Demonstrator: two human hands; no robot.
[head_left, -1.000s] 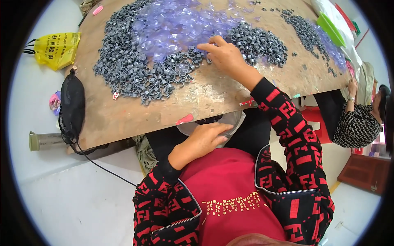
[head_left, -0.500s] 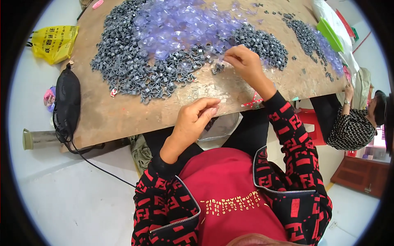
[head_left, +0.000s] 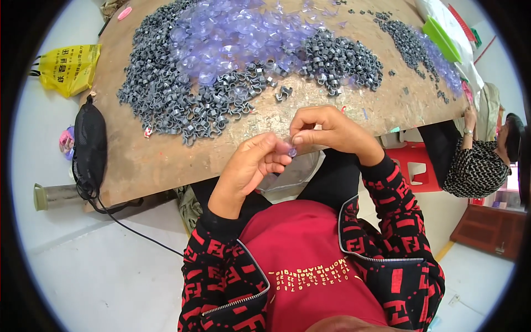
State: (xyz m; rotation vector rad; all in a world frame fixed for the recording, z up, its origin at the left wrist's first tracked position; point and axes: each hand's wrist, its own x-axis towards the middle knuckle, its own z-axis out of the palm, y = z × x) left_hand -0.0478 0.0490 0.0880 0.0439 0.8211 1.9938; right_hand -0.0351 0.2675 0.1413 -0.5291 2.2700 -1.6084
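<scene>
At the near table edge my two hands meet around a small clear violet suction cup [head_left: 291, 151]. My left hand [head_left: 250, 165] has its thumb and curled fingers against one side of it. From the other side my right hand [head_left: 327, 131] pinches it with thumb and forefinger. Part of the cup is hidden behind the fingertips. Beyond the hands lies a heap of grey plastic clips [head_left: 188, 105], with a mound of clear violet suction cups [head_left: 227, 39] on and behind it. A few loose clips [head_left: 284, 93] lie just past my right hand.
A second pile of grey clips [head_left: 406, 44] sits at the far right beside a green tray [head_left: 441, 40]. Another person [head_left: 480, 160] sits at the right, near a red stool [head_left: 412, 166]. A black mesh bag [head_left: 90, 144] and a yellow bag [head_left: 69, 69] hang at the left edge.
My right hand has come back from the heap toward my left hand at the near edge. Both hands now touch the suction cup between them.
</scene>
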